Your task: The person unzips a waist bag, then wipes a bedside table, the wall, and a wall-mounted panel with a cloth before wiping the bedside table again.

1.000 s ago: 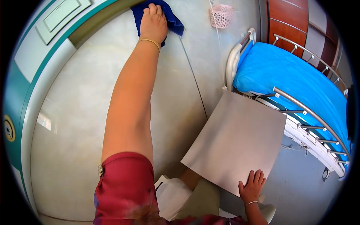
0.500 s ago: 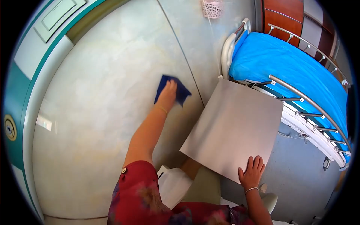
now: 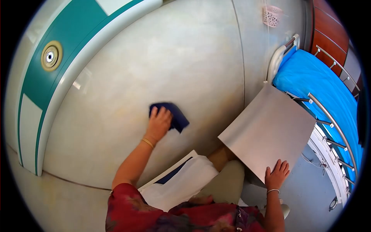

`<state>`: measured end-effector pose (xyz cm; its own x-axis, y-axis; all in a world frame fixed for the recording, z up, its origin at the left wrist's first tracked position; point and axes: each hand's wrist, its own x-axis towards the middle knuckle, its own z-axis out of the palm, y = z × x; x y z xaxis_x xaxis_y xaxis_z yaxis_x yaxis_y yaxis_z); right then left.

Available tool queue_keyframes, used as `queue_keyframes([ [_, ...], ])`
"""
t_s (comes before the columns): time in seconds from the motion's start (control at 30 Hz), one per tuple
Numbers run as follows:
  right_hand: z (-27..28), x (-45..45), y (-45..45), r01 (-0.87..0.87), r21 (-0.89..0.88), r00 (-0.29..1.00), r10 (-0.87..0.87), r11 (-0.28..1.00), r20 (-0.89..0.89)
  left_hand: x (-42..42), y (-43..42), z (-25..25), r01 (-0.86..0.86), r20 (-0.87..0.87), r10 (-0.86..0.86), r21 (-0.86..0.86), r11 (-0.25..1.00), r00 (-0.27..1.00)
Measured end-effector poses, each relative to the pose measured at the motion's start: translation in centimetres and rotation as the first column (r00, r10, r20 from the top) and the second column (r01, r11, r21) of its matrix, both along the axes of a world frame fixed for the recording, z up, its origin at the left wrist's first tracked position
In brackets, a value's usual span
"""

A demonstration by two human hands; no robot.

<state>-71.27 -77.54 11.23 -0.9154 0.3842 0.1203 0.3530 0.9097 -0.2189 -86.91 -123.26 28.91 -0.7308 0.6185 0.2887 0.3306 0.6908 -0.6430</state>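
Note:
A dark blue cloth [image 3: 177, 116] lies against the pale marbled wall [image 3: 185, 58]. My left hand [image 3: 159, 123] holds it there, fingers bent over its left part, while the rest of the cloth fans out to the right. My right hand [image 3: 277, 176] rests flat with spread fingers on the near edge of a grey-beige cabinet top [image 3: 270, 127]. Nothing is in that hand.
A bed with a blue sheet [image 3: 317, 77] and metal side rails [image 3: 328, 112] stands beyond the cabinet. White fabric [image 3: 181, 181] lies below my left arm. A pink basket [image 3: 272, 16] hangs on the wall, and a teal-and-white panel [image 3: 69, 27] runs along the left.
The view has turned left. My left hand has slid the cloth left and downward along the wall, away from the seam. My right hand stays on the cabinet top.

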Motion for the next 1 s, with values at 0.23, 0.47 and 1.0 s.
queue_keyframes([
  [0.23,-0.4,0.2,0.0,0.010,0.039,1.000,-0.011,0.999,0.018,2.4,-1.0,19.6,-0.067,-0.539,0.103,0.086,0.994,0.836],
  [0.47,0.2,-0.1,-0.1,0.026,0.050,0.998,-0.029,0.998,0.058,-3.7,2.7,19.2,0.009,-0.654,0.032,0.058,0.998,0.756],
  [1.0,-0.6,-0.6,0.0,0.015,0.093,0.997,-0.021,0.996,0.071,-8.6,7.3,-10.9,0.077,0.163,-0.016,-0.375,0.924,0.986],
])
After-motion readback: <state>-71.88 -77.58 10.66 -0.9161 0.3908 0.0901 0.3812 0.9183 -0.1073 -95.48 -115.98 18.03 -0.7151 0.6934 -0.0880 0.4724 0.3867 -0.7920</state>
